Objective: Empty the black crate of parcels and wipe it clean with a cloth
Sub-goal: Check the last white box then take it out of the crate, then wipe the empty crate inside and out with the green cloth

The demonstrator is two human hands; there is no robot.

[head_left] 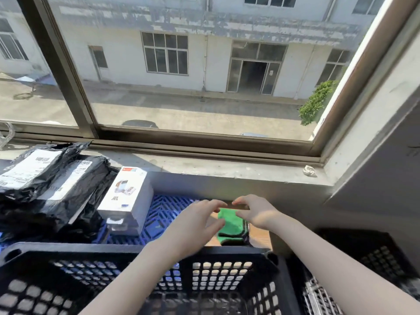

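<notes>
Green cloth (231, 226) lies lengthwise toward the window (204, 142). Left hand (195, 223) and right hand (256, 212) hover above, fingers loose, empty.

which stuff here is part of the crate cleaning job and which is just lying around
Job: black crate, green cloth, black parcels, white box, left hand, right hand.
Lying about: second crate, crumpled scrap on the sill, blue pallet.
</notes>
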